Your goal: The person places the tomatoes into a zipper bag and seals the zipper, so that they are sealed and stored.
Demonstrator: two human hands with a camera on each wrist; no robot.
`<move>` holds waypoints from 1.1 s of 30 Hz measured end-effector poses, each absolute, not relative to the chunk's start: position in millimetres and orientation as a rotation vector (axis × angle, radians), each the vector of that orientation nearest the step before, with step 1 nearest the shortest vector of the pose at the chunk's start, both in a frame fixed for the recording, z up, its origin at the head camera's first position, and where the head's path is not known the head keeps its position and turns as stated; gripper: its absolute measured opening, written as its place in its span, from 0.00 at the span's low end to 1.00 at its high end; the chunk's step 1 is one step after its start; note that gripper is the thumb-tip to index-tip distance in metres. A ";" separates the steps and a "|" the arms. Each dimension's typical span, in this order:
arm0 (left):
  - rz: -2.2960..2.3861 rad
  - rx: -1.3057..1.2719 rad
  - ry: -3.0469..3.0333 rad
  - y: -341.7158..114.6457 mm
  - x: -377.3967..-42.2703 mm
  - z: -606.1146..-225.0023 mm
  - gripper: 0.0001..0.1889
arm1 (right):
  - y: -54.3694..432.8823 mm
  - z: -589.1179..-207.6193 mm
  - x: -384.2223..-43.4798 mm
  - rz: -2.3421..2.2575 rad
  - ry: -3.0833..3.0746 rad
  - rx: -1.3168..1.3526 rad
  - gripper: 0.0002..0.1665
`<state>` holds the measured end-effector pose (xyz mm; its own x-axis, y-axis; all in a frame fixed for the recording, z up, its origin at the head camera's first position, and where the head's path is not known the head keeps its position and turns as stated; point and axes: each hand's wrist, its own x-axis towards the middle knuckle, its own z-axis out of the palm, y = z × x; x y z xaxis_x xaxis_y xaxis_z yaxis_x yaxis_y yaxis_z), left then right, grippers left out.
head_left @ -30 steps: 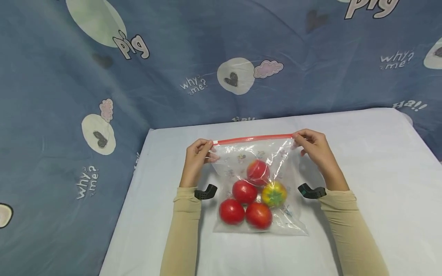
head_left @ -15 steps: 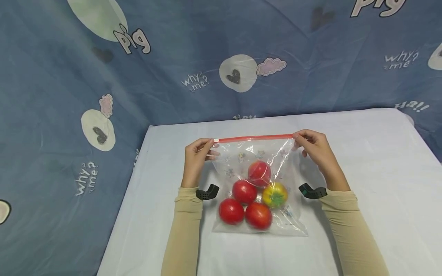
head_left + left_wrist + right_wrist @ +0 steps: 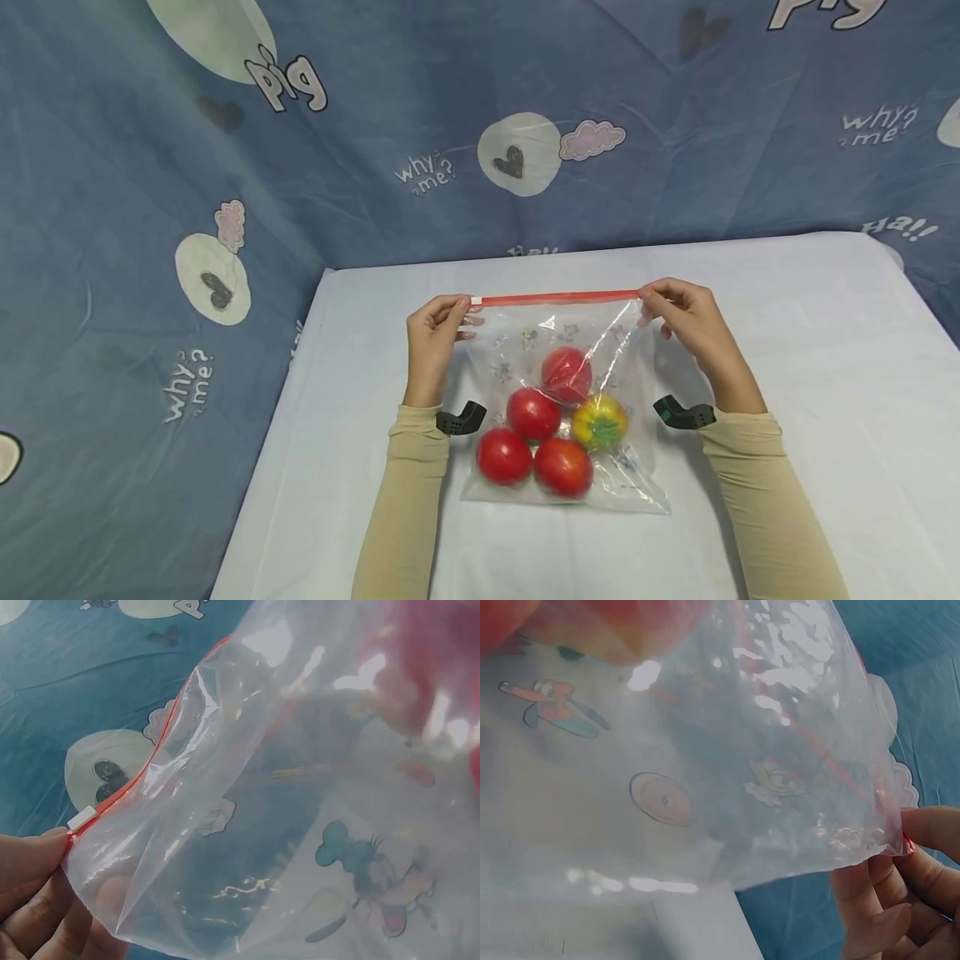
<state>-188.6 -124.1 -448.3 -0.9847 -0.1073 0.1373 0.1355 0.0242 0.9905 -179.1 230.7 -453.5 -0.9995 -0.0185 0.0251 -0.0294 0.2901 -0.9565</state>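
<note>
A clear zip bag with faint cartoon prints lies spread in the middle of the head view. Its red zip strip runs along the far edge, and a white slider sits at the strip's left end. Inside are several round red fruits and one yellow-green fruit. My left hand pinches the top left corner beside the slider, thumb on top. At the opposite corner, my right hand pinches the red strip's end. In both wrist views the plastic stretches from the fingertips.
A white cloth covers the table beneath the bag. Behind and to the left hangs a blue printed curtain. Dark wrist mounts stick inward from both sleeves.
My left hand has shifted slightly right and away with its corner of the bag. The right hand keeps its pinch, and the fruits lie nearly as before. The head view has tilted a little.
</note>
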 end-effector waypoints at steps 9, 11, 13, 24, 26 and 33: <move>-2.074 -0.032 -2.118 -123.8 -186.2 -446.7 0.18 | 229.9 -451.4 -180.0 1.854 -2.483 0.087 0.23; -2.069 -0.032 -2.117 -124.0 -185.6 -446.7 0.17 | 229.7 -452.0 -180.0 1.836 -2.452 0.103 0.20; -2.068 -0.039 -2.118 -124.0 -185.8 -447.3 0.17 | 228.5 -452.1 -180.2 1.785 -2.426 0.088 0.19; -2.061 -0.052 -2.128 -121.4 -186.6 -445.7 0.16 | 214.1 -431.6 -172.6 1.589 -2.193 0.050 0.15; -2.069 -0.058 -2.122 -121.3 -186.5 -446.0 0.17 | 209.7 -429.3 -170.7 1.572 -2.185 0.086 0.14; -2.074 -0.068 -2.117 -122.6 -185.8 -446.3 0.17 | 191.6 -420.9 -170.7 1.443 -2.248 0.264 0.11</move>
